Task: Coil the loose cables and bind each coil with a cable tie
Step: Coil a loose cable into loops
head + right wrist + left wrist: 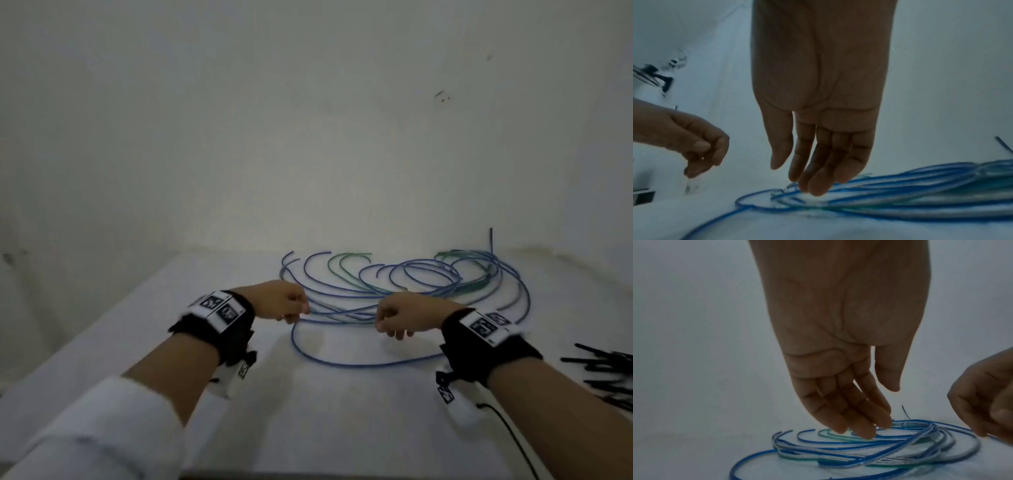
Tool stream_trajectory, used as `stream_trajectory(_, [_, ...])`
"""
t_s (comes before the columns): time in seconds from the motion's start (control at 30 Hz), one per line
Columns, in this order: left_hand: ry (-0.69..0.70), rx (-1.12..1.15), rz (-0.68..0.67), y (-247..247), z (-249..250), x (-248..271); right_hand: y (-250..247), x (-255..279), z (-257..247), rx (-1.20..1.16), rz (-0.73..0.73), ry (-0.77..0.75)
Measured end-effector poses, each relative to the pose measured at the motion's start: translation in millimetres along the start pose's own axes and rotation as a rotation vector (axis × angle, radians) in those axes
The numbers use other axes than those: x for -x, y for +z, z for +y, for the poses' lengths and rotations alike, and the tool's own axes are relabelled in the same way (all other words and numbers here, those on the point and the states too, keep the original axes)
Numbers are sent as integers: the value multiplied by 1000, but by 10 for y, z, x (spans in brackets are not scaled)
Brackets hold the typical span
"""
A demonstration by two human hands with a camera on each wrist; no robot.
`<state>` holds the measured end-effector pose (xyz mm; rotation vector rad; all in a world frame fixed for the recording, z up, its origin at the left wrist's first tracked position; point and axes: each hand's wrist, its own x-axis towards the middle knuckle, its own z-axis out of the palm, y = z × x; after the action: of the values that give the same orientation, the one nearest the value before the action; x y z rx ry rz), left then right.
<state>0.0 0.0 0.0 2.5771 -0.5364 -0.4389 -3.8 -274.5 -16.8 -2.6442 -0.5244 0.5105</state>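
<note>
Head view shows your left hand [279, 300] and right hand [404, 317], fingers relaxed and holding nothing, over loose cables [404, 281] spread mid-table [102, 342]. Nothing looks coiled; cable ties [603, 371] lie untouched, near right.

Soft, dim light with a grey-green cast fills the head view, brightest on the wall behind the cables [394, 284]. Its edges smear, blurring the sleeve [85, 431]. Both wrist views are darker and bluish; each hand [838, 321] looks shadowed, and the nearest cable loops are fuzzy.
</note>
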Motion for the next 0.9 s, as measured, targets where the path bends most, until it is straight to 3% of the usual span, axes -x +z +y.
stream_trajectory(0.23, [-35, 39, -67, 181, 164, -370, 147, -233, -8, 88, -279, 59])
stream_trajectory(0.43, [-25, 13, -75, 244, 166, -425, 191, -340, 41, 145, -267, -29])
stream_trajectory(0.57, [-11, 31, -41, 209, 126, -419, 63, -306, 71, -46, -104, -97])
stream_trajectory(0.7, [-53, 129, 1, 154, 52, -444, -126, -275, 108, -302, 193, -163])
stream_trajectory(0.9, [35, 106, 141, 55, -66, -507, -304, -262, 157, -433, 613, -225])
